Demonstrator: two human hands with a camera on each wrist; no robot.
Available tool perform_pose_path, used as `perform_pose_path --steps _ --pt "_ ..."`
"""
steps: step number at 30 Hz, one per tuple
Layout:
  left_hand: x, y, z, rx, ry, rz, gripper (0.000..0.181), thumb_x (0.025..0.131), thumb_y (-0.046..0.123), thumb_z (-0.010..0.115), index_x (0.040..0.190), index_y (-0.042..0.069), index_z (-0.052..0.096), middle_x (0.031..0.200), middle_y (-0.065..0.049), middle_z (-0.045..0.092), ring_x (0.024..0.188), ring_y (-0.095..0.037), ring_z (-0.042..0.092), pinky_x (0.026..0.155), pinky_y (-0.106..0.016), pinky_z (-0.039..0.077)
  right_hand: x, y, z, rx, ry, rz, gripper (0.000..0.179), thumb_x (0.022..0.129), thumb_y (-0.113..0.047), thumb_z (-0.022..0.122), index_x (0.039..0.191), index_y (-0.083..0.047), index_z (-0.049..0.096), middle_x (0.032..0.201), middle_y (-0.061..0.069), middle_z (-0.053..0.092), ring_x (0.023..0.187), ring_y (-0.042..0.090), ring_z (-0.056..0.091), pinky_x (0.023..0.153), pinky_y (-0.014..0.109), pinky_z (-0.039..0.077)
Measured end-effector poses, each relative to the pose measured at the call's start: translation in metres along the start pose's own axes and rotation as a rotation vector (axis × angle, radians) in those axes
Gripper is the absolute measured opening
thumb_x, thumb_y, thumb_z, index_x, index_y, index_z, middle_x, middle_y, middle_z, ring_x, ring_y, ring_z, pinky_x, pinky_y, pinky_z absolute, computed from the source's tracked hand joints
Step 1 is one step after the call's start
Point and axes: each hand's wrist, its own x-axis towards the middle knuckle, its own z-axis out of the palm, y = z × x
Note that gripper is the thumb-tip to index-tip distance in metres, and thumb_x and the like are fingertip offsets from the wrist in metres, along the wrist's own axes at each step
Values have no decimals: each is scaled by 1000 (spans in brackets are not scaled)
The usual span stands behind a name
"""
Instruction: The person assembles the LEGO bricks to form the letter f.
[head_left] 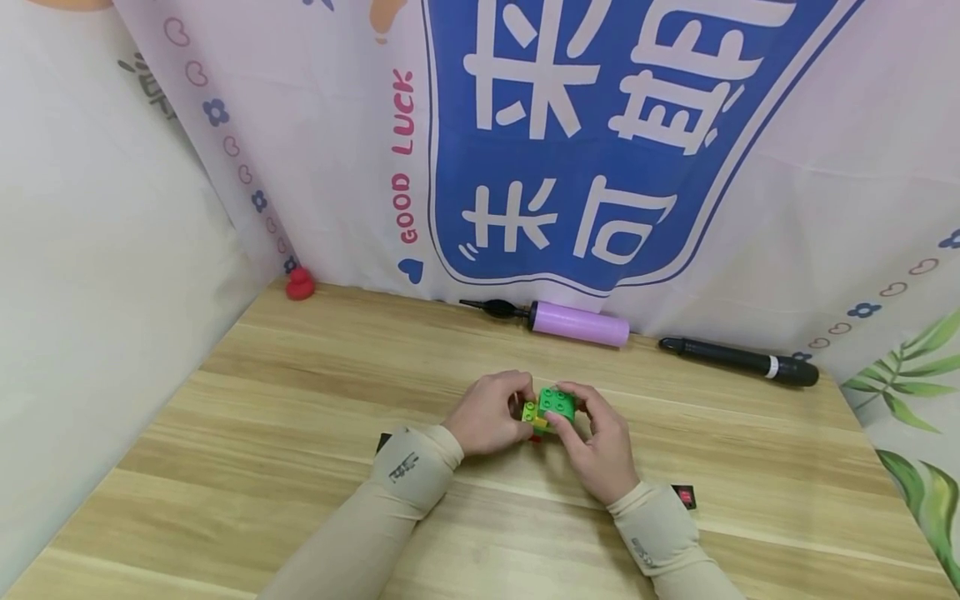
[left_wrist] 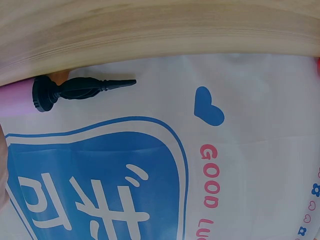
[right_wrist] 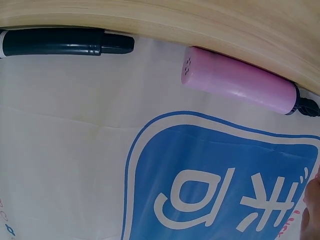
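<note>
A small build of toy building blocks is held between both hands over the middle of the table in the head view. My right hand pinches its larger green block, thumb on the near side and fingers behind. On the other side my left hand grips the end with the yellow-green block, its fingers curled. A yellow piece and a bit of red show low between the hands; the rest is covered by fingers. Both wrist views miss the blocks and catch only slivers of skin at their edges.
Along the back edge lie a purple hand pump with a black nozzle and a black microphone-like object. A small red object sits at the back left corner. A printed cloth hangs behind the wooden table.
</note>
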Motion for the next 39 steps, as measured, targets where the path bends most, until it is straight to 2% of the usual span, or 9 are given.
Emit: perform_pose_path --steps 6,12,18,33,39 --pt "0 -1 0 -9 2 3 27 75 18 86 88 23 63 84 7 62 74 -9 57 65 -26 47 1 0 0 61 1 8 37 91 3 78 126 3 68 121 10 74 104 10 68 92 15 53" --pt "0 -1 0 -6 3 0 28 75 17 86 87 24 62 84 5 63 74 -9 57 65 -25 47 2 -2 0 116 -4 38 35 90 4 78 124 1 70 122 10 73 106 8 67 93 17 55" --pt "0 -1 0 4 2 -5 28 75 17 86 87 24 61 84 4 65 74 -10 57 65 -26 47 2 -1 -1 120 -11 53 35 89 4 79 123 -3 71 122 9 73 106 8 67 93 16 54" --pt "0 -1 1 1 7 4 28 75 17 87 87 23 62 83 5 64 74 -10 57 65 -26 47 3 -3 -2 116 -14 9 35 89 6 79 122 -2 72 119 11 74 104 9 67 92 16 54" --pt "0 -1 1 4 8 5 28 75 17 87 87 23 62 84 6 63 74 -9 57 66 -26 47 3 -2 -3 114 -20 16 35 89 5 79 122 -3 72 119 9 74 104 9 68 92 16 54"
